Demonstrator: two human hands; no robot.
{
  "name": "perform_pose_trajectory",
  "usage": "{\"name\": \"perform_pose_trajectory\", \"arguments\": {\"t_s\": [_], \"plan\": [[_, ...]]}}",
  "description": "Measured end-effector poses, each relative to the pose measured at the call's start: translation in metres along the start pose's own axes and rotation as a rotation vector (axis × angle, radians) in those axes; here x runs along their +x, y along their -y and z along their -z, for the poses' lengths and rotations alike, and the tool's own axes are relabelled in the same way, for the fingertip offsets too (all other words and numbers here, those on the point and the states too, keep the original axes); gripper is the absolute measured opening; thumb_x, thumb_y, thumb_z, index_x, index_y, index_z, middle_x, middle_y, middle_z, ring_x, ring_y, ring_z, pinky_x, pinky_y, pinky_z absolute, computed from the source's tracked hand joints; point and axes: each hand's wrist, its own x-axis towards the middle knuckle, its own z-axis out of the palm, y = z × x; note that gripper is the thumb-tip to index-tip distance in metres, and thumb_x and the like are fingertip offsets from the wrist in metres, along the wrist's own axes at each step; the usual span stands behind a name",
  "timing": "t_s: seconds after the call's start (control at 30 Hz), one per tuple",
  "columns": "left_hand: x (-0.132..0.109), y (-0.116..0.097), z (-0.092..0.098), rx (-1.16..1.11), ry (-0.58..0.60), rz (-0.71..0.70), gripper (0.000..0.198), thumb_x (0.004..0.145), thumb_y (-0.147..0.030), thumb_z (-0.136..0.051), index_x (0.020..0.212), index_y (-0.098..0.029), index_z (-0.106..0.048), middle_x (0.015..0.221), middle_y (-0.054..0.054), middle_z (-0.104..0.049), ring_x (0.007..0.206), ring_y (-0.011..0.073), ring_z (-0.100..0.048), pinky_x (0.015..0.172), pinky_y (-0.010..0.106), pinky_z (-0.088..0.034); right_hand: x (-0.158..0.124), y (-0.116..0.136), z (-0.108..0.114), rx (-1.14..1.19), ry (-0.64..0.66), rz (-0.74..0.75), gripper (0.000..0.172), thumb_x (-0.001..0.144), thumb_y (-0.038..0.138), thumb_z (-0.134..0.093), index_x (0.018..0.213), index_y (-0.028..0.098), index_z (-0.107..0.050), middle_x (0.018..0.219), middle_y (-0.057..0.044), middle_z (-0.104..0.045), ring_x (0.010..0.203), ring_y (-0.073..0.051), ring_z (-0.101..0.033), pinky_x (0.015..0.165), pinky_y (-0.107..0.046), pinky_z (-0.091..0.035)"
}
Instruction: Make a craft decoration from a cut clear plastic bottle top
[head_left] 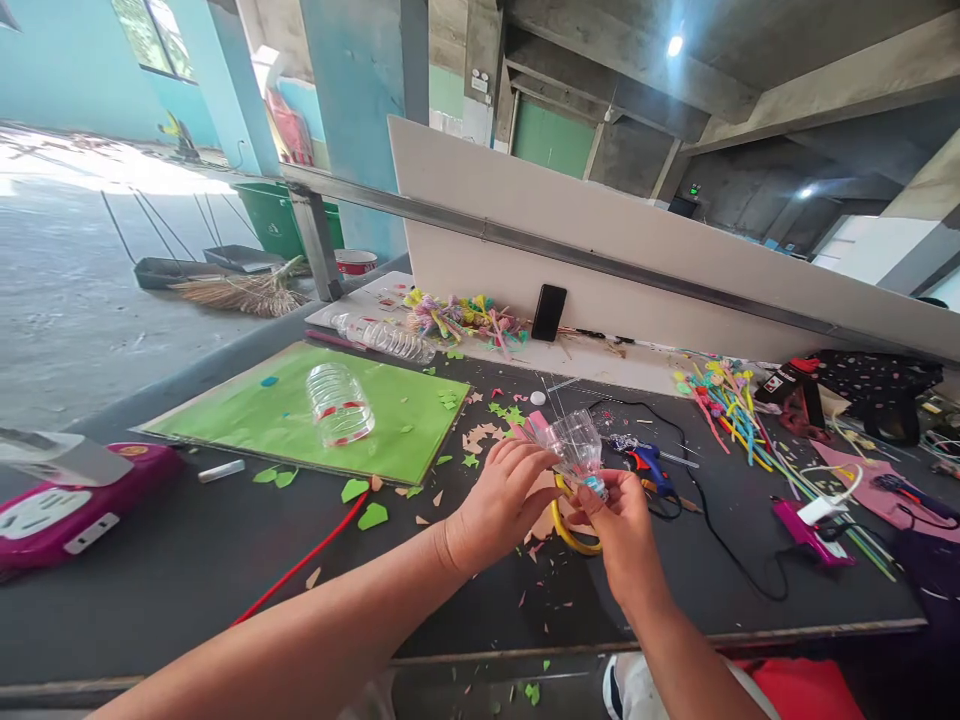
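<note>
Between my hands is the cut top part of a clear plastic bottle [571, 438], tilted, with its narrow blue-marked neck pointing down toward me. My right hand [616, 520] pinches it at the neck. My left hand [510, 492] has its fingers curled against the bottle's left side; the fingertips are partly hidden. Just beneath the hands lies a yellow ring-shaped thing [571, 535], partly covered. Right of them rests a blue glue gun [651, 466] with a black cord. A clear ribbed bottle piece [339, 408] with red bands stands on the green sheet [405, 400].
Green and pink paper scraps [373, 516] litter the dark table [300, 620]. A purple power strip [82, 510] sits at left, with a red cord [307, 560] nearby. Behind are a phone [549, 312] and colourful pipe cleaners [469, 318]; more pipe cleaners [727, 405] lie at right.
</note>
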Motion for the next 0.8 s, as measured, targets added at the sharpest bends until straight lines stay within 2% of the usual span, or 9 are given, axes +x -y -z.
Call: {"name": "perform_pose_trajectory", "arguments": {"t_s": [0.17,0.3,0.37,0.43,0.53,0.6,0.67,0.73,0.8], "plan": [[0.004,0.001,0.007,0.133,0.005,-0.032,0.015,0.090,-0.027,-0.057,0.100,-0.024,-0.068,0.095,0.009,-0.069,0.092,0.0259,-0.058,0.095,0.045,-0.038,-0.005,-0.004,-0.008,0.036,0.007,0.007,0.046,0.068,0.040,-0.086,0.093,0.022,-0.052,0.078,0.004,-0.068,0.063,-0.013,-0.067,0.062,-0.029,-0.060],[0.003,0.001,0.011,0.111,-0.035,-0.067,0.011,0.089,-0.025,-0.059,0.093,-0.026,-0.070,0.091,0.007,-0.069,0.087,0.0237,-0.058,0.097,0.045,-0.038,-0.007,-0.004,-0.010,0.102,0.044,-0.040,0.044,0.068,0.039,-0.086,0.092,0.022,-0.053,0.079,0.002,-0.069,0.068,-0.014,-0.069,0.067,-0.030,-0.060],[0.002,-0.001,0.012,0.025,-0.106,-0.050,0.015,0.087,-0.023,-0.061,0.099,-0.027,-0.069,0.099,0.007,-0.069,0.094,0.0247,-0.059,0.099,0.045,-0.039,-0.007,-0.002,-0.009,0.156,0.062,-0.072,0.042,0.070,0.040,-0.085,0.091,0.021,-0.054,0.079,0.002,-0.070,0.071,-0.015,-0.070,0.070,-0.030,-0.060],[0.002,-0.002,0.012,-0.093,-0.212,0.003,0.026,0.087,-0.021,-0.062,0.112,-0.026,-0.065,0.113,0.009,-0.065,0.108,0.0268,-0.057,0.102,0.044,-0.040,-0.007,0.002,-0.008,0.219,0.084,-0.095,0.041,0.070,0.040,-0.085,0.090,0.021,-0.054,0.081,0.002,-0.070,0.073,-0.014,-0.070,0.072,-0.030,-0.059],[0.003,0.000,0.011,-0.281,-0.303,0.096,0.042,0.087,-0.019,-0.061,0.128,-0.026,-0.056,0.134,0.011,-0.055,0.129,0.0291,-0.047,0.111,0.045,-0.034,-0.008,0.007,-0.005,0.281,0.137,-0.106,0.039,0.072,0.038,-0.084,0.095,0.023,-0.057,0.088,0.002,-0.070,0.077,-0.014,-0.070,0.075,-0.030,-0.059],[0.004,0.004,0.011,-0.407,-0.274,0.166,0.050,0.088,-0.019,-0.061,0.136,-0.026,-0.051,0.144,0.010,-0.049,0.138,0.0294,-0.038,0.117,0.046,-0.026,-0.009,0.009,-0.004,0.297,0.181,-0.105,0.037,0.076,0.037,-0.080,0.104,0.025,-0.058,0.094,0.002,-0.069,0.080,-0.014,-0.069,0.076,-0.030,-0.058],[0.005,0.008,0.011,-0.509,-0.184,0.222,0.055,0.089,-0.018,-0.059,0.141,-0.027,-0.046,0.147,0.010,-0.047,0.140,0.0284,-0.036,0.119,0.045,-0.023,-0.011,0.009,-0.003,0.302,0.222,-0.105,0.037,0.081,0.036,-0.076,0.112,0.027,-0.059,0.102,0.000,-0.068,0.083,-0.014,-0.068,0.077,-0.030,-0.058],[0.006,0.012,0.013,-0.531,-0.091,0.226,0.055,0.090,-0.018,-0.057,0.143,-0.027,-0.045,0.142,0.010,-0.053,0.135,0.0268,-0.044,0.116,0.043,-0.029,-0.011,0.007,-0.001,0.297,0.250,-0.105,0.037,0.084,0.037,-0.073,0.117,0.027,-0.061,0.109,-0.002,-0.067,0.086,-0.016,-0.067,0.076,-0.032,-0.057],[0.006,0.014,0.014,-0.463,-0.053,0.181,0.049,0.091,-0.017,-0.057,0.138,-0.025,-0.051,0.131,0.010,-0.061,0.123,0.0252,-0.054,0.109,0.040,-0.038,-0.011,0.004,0.001,0.280,0.255,-0.112,0.038,0.085,0.038,-0.071,0.120,0.027,-0.062,0.114,-0.004,-0.067,0.088,-0.018,-0.067,0.075,-0.033,-0.057]]}}
